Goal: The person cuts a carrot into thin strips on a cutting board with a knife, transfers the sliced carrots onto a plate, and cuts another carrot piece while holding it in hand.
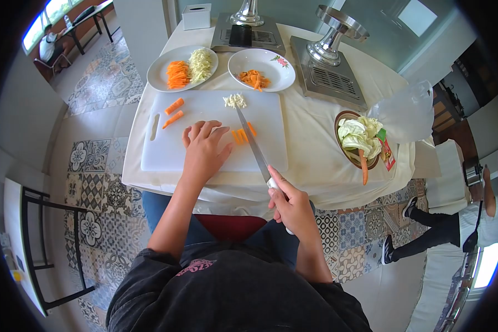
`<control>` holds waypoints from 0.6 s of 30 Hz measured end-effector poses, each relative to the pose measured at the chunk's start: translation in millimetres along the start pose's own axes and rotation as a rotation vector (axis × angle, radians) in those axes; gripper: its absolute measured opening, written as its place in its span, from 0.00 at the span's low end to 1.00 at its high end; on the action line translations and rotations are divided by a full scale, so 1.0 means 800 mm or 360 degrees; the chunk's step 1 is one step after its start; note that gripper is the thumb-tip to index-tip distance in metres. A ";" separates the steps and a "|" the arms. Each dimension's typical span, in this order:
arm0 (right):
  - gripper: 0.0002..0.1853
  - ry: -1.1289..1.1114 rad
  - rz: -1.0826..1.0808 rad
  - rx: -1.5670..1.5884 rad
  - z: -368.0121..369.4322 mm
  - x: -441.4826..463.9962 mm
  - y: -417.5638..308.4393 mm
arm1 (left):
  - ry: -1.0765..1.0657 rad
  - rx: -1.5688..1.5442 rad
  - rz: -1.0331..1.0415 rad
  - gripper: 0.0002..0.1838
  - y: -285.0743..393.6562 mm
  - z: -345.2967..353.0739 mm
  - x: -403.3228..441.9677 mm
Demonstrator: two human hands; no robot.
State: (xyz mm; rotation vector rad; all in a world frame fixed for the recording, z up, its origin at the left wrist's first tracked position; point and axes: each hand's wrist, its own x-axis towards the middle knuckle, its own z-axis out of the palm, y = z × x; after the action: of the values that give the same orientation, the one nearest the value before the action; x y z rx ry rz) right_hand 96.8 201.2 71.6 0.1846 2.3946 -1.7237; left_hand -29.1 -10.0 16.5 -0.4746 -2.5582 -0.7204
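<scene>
A white cutting board (160, 155) sits on a cloth-covered table (315, 171). My right hand (293, 209) is closed around the handle of the knife (253, 143). The blade is over the board, long axis diagonal, tip directed away from me and leftward, at the chopped white pieces (235, 100). Cut carrot pieces (239, 136) lie beside the blade. My left hand (202, 149) is part-open, fingers bent, with no piece visible in its grip. For clean cutting: curl fingertips under, brace the carrot with them, hold the blade upright, stroke evenly.
</scene>
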 end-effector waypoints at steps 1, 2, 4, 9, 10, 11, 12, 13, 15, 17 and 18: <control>0.27 -0.0007 0.0000 0.0005 0.000 0.000 0.001 | -0.0008 0.0011 0.0006 0.19 0.002 0.005 0.002; 0.27 -0.0014 0.0000 0.0011 -0.001 0.000 0.002 | -0.0018 0.0021 0.0012 0.19 0.004 0.009 0.005; 0.27 -0.0032 -0.0005 -0.0006 0.000 0.000 0.006 | -0.0041 0.0056 0.0004 0.18 0.007 0.018 0.009; 0.27 -0.0078 0.0032 -0.0030 -0.001 -0.003 0.005 | -0.0098 0.0114 -0.0058 0.15 0.009 0.021 0.016; 0.27 -0.0089 0.0027 -0.0037 -0.002 -0.003 0.005 | -0.0108 0.0117 -0.0079 0.15 0.010 0.018 0.015; 0.27 -0.0100 0.0022 -0.0043 -0.003 -0.004 0.005 | -0.0119 0.0120 -0.0101 0.15 0.012 0.015 0.013; 0.27 -0.0113 0.0035 -0.0045 -0.004 -0.004 0.005 | -0.0131 0.0125 -0.0123 0.14 0.012 0.013 0.011; 0.27 -0.0128 0.0046 -0.0047 -0.004 -0.003 0.004 | -0.0079 0.0088 -0.0116 0.14 0.010 0.014 0.008; 0.27 -0.0158 0.0074 -0.0046 -0.006 -0.002 0.002 | 0.0031 0.0014 -0.0101 0.14 0.004 0.017 0.003; 0.27 -0.0184 0.0110 -0.0039 -0.009 -0.002 -0.003 | 0.0048 -0.0020 -0.0153 0.11 0.000 0.011 -0.002; 0.27 -0.0210 0.0160 -0.0043 -0.012 -0.003 -0.009 | 0.0055 -0.0038 -0.0178 0.10 -0.001 0.007 -0.004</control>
State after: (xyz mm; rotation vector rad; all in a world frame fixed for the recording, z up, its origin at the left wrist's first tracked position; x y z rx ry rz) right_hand 96.9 207.9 81.5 0.1779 2.2729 -1.6064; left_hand -28.7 -8.2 10.4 -0.3260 -2.5621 -0.7920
